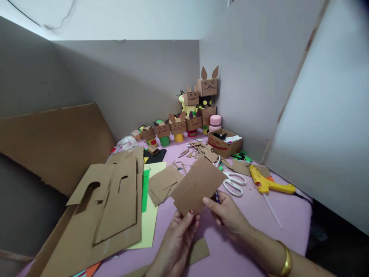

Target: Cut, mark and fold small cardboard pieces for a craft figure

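Observation:
A brown cardboard piece point(198, 182), with a short slit near its middle, is held up over the pink-covered table. My left hand point(181, 236) pinches its lower edge between thumb and fingers. On its right lower edge rests the thumb of my right hand point(230, 215), whose fingers curl behind it. A slim dark blue object with light spots point(217, 196) shows in my right hand; its kind is partly hidden. White-handled scissors point(235, 182) lie just beyond my right hand. Left of the held piece are more cut cardboard pieces point(164, 181). Another cardboard piece point(200, 252) lies beneath my left hand.
Large cardboard sheets point(118, 207) cover the left side, partly over yellow paper point(151, 227). On the right lies a yellow glue gun point(266, 182) with a glue stick. Cardboard scraps point(203, 150), a small box point(226, 142), a pink flask point(215, 123) and several cardboard-headed animal figures point(177, 127) are at the back.

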`<action>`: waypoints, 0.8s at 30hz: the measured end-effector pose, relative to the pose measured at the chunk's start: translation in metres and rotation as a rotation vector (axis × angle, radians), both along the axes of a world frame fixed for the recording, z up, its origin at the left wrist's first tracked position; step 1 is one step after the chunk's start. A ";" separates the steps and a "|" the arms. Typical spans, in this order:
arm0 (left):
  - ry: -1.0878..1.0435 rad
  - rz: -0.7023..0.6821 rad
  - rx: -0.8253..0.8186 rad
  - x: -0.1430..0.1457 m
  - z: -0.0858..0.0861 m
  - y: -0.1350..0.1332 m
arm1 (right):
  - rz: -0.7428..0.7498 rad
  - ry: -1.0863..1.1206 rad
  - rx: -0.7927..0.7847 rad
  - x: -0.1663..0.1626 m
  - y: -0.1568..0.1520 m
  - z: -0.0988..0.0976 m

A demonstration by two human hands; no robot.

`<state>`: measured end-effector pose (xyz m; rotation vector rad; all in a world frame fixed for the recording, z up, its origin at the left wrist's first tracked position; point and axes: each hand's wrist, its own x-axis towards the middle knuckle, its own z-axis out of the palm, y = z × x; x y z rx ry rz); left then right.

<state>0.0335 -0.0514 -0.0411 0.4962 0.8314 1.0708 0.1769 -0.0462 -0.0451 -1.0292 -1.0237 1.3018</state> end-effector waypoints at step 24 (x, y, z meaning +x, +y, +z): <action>0.855 -0.053 0.617 0.007 -0.018 0.019 | 0.379 -0.420 0.120 0.052 0.011 0.009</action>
